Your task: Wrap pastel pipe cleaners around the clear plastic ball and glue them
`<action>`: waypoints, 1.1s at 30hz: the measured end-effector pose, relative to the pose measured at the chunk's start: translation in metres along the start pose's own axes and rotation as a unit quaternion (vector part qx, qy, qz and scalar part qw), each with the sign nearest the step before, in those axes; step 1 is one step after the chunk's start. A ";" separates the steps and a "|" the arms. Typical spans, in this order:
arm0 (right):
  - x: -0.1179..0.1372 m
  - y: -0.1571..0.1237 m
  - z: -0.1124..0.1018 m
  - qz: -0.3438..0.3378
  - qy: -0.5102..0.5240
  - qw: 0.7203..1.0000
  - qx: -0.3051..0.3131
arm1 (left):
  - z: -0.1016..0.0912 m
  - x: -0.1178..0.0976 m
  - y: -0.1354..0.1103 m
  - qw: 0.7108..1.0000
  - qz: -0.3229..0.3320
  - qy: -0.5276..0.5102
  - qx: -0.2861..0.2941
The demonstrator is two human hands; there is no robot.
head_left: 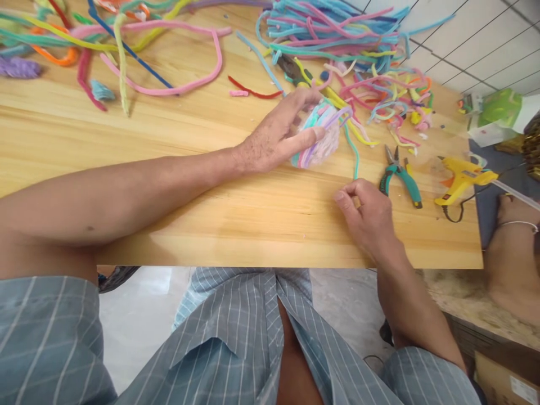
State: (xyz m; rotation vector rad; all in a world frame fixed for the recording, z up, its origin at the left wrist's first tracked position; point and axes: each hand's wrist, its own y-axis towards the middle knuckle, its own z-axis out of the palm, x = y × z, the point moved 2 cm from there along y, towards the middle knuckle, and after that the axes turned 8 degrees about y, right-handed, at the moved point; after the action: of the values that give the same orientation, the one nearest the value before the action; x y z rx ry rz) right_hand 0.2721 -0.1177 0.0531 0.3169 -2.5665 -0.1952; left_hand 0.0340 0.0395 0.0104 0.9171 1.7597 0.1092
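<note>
My left hand is wrapped around a pastel bundle of pipe cleaners, striped pink, mint, blue and lilac, held over the table. A lilac loop sticks out at its upper right. From beside the bundle, a teal pipe cleaner runs down to my right hand. That hand is closed in a pinch at the teal end, its side resting near the tabletop; the fingertips are partly hidden. Pliers with teal handles lie just right of it.
A yellow glue gun with a cord lies near the table's right edge. Piled pipe cleaners fill the back, with cut scraps beside them. Loose pipe cleaners spread at upper left. Another person's arm shows at far right.
</note>
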 end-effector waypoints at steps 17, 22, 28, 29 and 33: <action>-0.034 -0.031 -0.034 0.140 0.008 0.971 -0.193 | -0.001 0.004 -0.004 1.000 0.003 -0.001 -0.006; -0.100 -0.052 -0.075 0.274 -0.019 0.877 -0.395 | -0.002 0.006 -0.005 1.000 0.000 -0.009 -0.010; -0.180 -0.052 -0.119 0.352 -0.070 0.836 -0.415 | -0.002 0.002 -0.005 0.999 -0.026 -0.017 -0.007; -0.190 -0.048 -0.123 0.351 -0.072 0.844 -0.399 | -0.002 0.002 -0.005 0.999 -0.029 -0.020 -0.010; -0.215 -0.020 -0.133 0.259 -0.071 0.921 -0.283 | -0.001 0.005 -0.004 0.999 -0.024 -0.026 -0.023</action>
State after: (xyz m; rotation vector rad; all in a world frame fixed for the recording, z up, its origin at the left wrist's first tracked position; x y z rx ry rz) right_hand 0.5239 -0.0905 0.0542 -0.6037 -2.4898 -0.7543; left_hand 0.0310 0.0403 0.0050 0.8367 1.7237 0.0937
